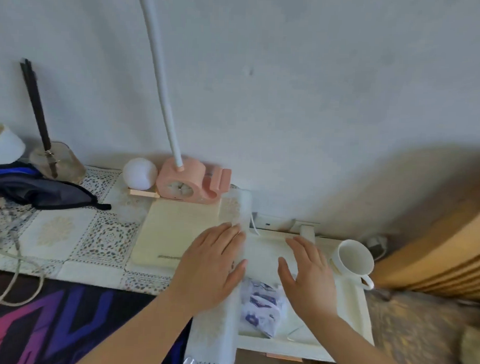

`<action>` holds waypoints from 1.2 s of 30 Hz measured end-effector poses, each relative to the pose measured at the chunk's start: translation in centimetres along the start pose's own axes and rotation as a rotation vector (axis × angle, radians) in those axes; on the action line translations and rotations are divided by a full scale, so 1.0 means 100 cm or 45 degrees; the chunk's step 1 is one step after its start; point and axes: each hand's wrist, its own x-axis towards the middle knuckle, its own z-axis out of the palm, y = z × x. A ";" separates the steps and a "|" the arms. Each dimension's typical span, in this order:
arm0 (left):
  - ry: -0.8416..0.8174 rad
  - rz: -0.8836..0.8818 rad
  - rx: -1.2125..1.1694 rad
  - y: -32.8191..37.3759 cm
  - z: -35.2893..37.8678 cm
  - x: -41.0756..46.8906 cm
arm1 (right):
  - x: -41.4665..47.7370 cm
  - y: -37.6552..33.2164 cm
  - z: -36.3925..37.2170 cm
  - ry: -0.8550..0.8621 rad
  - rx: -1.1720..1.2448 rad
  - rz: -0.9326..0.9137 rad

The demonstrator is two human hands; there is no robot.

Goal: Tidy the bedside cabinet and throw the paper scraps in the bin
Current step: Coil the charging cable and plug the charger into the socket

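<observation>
Left hand (pixel 213 265) first: I see it spread flat, palm down, fingers loosely splayed, gripping nothing, its edge resting on the folded border of the lace cloth (pixel 223 317) that hangs over the cabinet's left side. Taking the white bedside cabinet (pixel 351 308) as my landmark and reading from the far left, a dark pouch (pixel 42 190) lies well left of it on the patterned table cover (pixel 76 236), with a glass jar (pixel 58 162) holding dark sticks behind. Nearer the cabinet sit a white ball (pixel 140 173) and a pink clock (pixel 188 184), a white lamp stem (pixel 161 78) rising from the clock's top. A cream board (pixel 172 231) lies flat just left of the cabinet. On the cabinet's top, between my two hands and toward the front edge, lies the crumpled white and blue paper scrap (pixel 261 305). My right hand (pixel 309 274) hovers open over the top, fingers spread, holding nothing. At the cabinet's right rear edge stands a white mug (pixel 354 259), apart from that hand
</observation>
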 end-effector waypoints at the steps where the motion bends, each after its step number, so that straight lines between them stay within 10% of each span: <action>1: -0.010 0.032 -0.010 0.014 0.008 0.008 | -0.003 0.017 -0.001 -0.025 -0.037 0.021; 21: -0.382 -0.033 -0.006 0.078 0.178 0.060 | 0.003 0.165 0.098 -0.334 -0.070 0.236; 36: -0.345 -0.079 0.041 0.070 0.204 0.075 | 0.010 0.171 0.104 -0.144 0.041 0.150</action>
